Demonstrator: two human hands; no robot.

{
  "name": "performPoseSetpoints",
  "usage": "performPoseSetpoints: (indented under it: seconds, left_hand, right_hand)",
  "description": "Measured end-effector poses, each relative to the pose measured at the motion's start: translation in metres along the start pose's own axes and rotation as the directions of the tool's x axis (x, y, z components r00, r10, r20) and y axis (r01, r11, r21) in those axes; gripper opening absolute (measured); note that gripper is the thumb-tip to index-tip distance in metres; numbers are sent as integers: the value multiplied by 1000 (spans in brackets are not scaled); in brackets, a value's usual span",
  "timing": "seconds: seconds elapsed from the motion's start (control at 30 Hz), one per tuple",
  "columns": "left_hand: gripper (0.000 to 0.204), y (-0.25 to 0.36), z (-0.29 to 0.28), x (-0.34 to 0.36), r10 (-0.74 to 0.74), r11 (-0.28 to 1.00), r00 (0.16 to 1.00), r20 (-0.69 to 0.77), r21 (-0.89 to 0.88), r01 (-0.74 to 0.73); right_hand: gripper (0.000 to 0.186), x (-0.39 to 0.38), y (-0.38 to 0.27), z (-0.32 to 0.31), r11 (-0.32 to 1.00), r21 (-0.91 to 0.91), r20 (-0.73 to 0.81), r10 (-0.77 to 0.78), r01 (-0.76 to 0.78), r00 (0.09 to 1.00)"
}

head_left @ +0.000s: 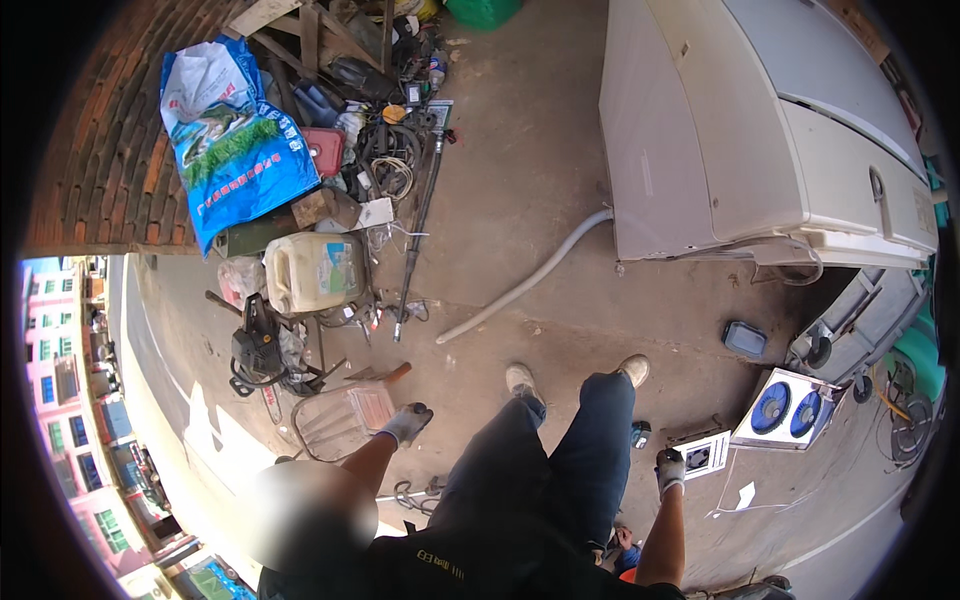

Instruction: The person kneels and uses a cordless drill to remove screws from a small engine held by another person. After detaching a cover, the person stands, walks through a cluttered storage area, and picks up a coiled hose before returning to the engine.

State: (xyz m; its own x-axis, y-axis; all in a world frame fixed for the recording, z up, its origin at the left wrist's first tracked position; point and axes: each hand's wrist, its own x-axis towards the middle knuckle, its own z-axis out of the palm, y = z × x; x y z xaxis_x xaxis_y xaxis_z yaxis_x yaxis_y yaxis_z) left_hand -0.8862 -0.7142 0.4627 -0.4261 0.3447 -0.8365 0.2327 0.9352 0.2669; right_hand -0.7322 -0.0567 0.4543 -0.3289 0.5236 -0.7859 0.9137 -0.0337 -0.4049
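A pale work glove with dark fingers covers my left hand (pixel 407 424), held out left of my legs with its fingers curled in. Beneath and beside it is a worn low chair (pixel 325 422) with a slatted frame and a pale pad. My right hand (pixel 670 468), gloved the same way, is closed on the other side of my legs. In the picture it is next to a white panel with a dark square (pixel 703 455); I cannot tell whether they touch. Whatever either hand may hold is hidden in the fingers.
A chainsaw (pixel 258 350), a cream jerrycan (pixel 315 272) and piled scrap lie at left. A grey hose (pixel 530 278) runs from a large white cabinet (pixel 700 130). A box with two blue fans (pixel 788 408) and a grey tray (pixel 744 339) are at right. A blurred patch hides the lower left.
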Motion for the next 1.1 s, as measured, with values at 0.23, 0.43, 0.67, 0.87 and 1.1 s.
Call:
performPoseSetpoints:
  seconds: [0.23, 0.43, 0.67, 0.87, 1.1]
  left_hand:
    - [82, -51, -167, 130, -536, 779, 832, -146, -465, 420]
    - [90, -117, -352, 335, -375, 925, 861, -344, -201, 323]
    - [78, -197, -571, 581, -361, 891, 820, -443, 97, 444]
    - [37, -221, -575, 660, -227, 897, 837, -498, 228, 379]
    - [37, -176, -510, 607, -195, 959, 898, -395, 115, 259]
  right_hand:
    - [8, -2, -65, 111, 985, -19, 209, 170, -170, 963]
    - [20, 23, -117, 220, 937, 65, 298, 311, -344, 903]
    - [24, 27, -201, 307, 962, 28, 234, 259, -273, 937]
    - [21, -8, -270, 355, 701, 371, 200, 581, -609, 789]
    - [22, -31, -276, 369, 707, 466, 229, 484, -532, 845]
